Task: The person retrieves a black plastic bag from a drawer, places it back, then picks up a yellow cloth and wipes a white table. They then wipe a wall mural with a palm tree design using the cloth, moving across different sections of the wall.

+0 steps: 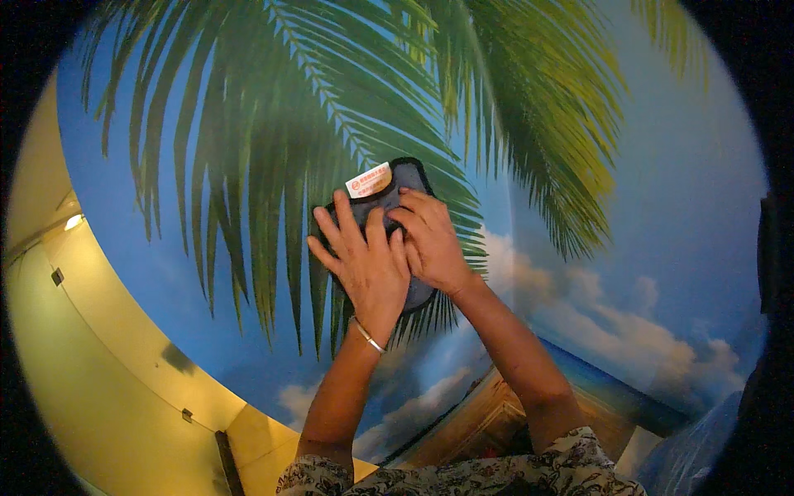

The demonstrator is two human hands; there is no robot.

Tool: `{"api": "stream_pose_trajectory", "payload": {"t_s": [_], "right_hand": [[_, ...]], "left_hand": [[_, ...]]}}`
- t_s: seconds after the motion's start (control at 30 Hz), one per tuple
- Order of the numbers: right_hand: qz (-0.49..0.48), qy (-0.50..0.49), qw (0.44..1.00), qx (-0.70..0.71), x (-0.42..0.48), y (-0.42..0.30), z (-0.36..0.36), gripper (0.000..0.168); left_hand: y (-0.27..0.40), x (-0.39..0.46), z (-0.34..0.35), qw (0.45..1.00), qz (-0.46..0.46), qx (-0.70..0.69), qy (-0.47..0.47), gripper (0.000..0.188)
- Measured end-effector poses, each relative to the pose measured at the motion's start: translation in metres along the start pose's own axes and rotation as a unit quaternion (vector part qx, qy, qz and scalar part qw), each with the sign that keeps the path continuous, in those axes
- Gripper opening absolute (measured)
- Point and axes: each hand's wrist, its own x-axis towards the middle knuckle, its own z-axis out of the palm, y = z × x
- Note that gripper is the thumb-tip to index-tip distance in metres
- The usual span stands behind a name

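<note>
A dark grey fabric piece (406, 173) with black edging, perhaps a slipper or a pouch, lies flat under both hands. From behind its curved black edge sticks out a white printed card (370, 180) that bears writing. My left hand (369, 266) rests palm down on the fabric with the fingers spread, the fingertips close to the card's lower edge. Just right of it, my right hand (431, 239) bends its fingers onto the fabric; whether they pinch it I cannot tell. The hands cover much of the piece's middle.
Beneath everything spreads a surface printed with palm fronds (260, 124), sky and a beach. Its curved edge runs down the left, beside a yellowish tiled floor (142, 397). Clear plastic film (682, 446) shows at the lower right.
</note>
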Motion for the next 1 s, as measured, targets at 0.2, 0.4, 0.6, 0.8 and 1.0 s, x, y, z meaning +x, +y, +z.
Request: {"api": "stream_pose_trajectory", "payload": {"t_s": [0.2,0.4,0.6,0.8,1.0], "right_hand": [[-0.011,0.001,1.000,0.000,0.003,-0.003,0.003,0.033],[-0.046,-0.052,0.997,0.030,0.015,-0.009,0.002,0.031],[-0.016,-0.048,0.999,0.010,0.016,0.003,-0.004,0.030],[0.032,-0.006,0.999,-0.027,-0.041,-0.015,0.017,0.037],[0.050,-0.020,0.998,-0.027,-0.085,-0.029,0.023,0.039]], "left_hand": [[-0.001,0.001,-0.004,1.000,-0.012,-0.002,-0.011,0.036],[-0.009,-0.005,-0.011,0.999,-0.023,0.023,-0.001,0.036],[-0.002,0.012,-0.003,1.000,0.007,0.019,-0.022,0.038],[-0.004,-0.027,-0.001,0.995,-0.003,0.044,-0.095,0.054],[-0.015,-0.070,0.000,0.990,0.025,0.044,-0.134,0.059]]}}
